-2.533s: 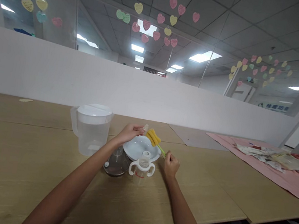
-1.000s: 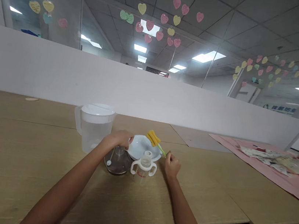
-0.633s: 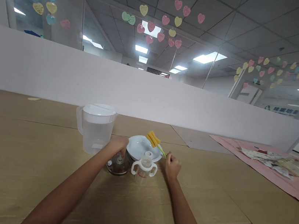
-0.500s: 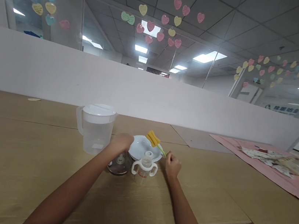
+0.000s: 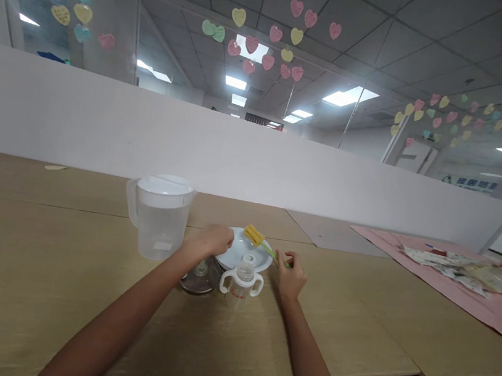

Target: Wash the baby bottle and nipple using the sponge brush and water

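A bottle brush with a yellow sponge head and green handle is in my right hand, whose fingers pinch the handle. The sponge end is over the white bowl, toward its far side. My left hand is closed above the bowl's left edge; its fingertips are turned away, so I cannot tell what they hold. In front of the bowl stands a clear baby bottle with two white handles and an uncapped neck. Partly under my left forearm sits a dark round dish with a clear nipple-like piece in it.
To the left stands a lidded clear pitcher holding liquid. A pink cloth with papers and packets lies on the right of the wooden table. A white wall with windows above runs behind the table.
My left hand has moved a little right, over the bowl's left side. The brush head has dipped slightly toward the bowl, and my right fingers have shifted on the handle.
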The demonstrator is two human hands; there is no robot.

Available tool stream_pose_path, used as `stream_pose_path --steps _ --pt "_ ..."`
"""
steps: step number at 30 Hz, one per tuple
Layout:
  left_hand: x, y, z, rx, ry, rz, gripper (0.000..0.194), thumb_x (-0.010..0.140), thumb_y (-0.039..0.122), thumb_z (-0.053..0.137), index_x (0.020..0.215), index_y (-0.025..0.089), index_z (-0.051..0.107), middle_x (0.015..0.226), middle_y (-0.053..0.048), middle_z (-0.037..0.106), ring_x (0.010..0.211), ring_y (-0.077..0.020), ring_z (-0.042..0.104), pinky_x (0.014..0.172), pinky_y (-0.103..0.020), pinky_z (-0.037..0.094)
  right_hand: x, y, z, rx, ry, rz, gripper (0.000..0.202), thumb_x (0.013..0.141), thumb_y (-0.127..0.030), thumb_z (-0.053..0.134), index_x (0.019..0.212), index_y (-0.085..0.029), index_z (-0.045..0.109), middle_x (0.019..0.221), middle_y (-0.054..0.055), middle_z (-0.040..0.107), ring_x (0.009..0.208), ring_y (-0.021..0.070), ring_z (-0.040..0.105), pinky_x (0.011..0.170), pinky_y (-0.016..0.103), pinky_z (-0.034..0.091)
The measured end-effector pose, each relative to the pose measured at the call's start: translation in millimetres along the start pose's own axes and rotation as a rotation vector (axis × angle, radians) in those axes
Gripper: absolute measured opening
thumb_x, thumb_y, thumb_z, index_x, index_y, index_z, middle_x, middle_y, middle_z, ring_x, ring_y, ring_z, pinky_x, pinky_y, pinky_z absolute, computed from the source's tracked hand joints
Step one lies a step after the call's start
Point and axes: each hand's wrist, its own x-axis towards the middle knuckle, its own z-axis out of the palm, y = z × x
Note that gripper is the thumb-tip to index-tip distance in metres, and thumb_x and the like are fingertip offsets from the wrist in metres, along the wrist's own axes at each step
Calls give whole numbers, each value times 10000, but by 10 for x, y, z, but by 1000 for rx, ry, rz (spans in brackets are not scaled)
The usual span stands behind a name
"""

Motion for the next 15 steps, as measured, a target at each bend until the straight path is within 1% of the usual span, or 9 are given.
stream_pose_path --steps 3,8,12,15 --pt "-4 26 -2 -13 -15 4 252 779 228 449 892 195 671 942 -114 668 832 -214 622 695 -290 456 -9 -17 -8 50 11 -9 531 717 -648 425 772 -149 598 517 -32 448 461 87 395 515 205 290" --pt "-15 60 2 -47 -20 23 260 777 252 452 919 210 666 959 -102 667 833 -222 624 683 -291 458 -7 -8 5 181 3 29 474 678 -575 542 897 -154 553 564 -45 459 521 101 450 558 209 352" --pt "24 62 50 -72 10 55 273 778 243 450 955 205 653 965 -103 665 849 -218 620 717 -293 454 7 -13 10 267 -12 107 515 633 -525 612 980 -158 513 634 -35 494 588 119 497 605 229 391" --pt "56 59 98 -88 25 79 270 766 235 462 952 202 654 950 -97 670 844 -212 620 716 -283 453 23 -53 -13 326 7 181 563 602 -501 644 1020 -156 490 680 -23 515 611 123 515 616 234 404"
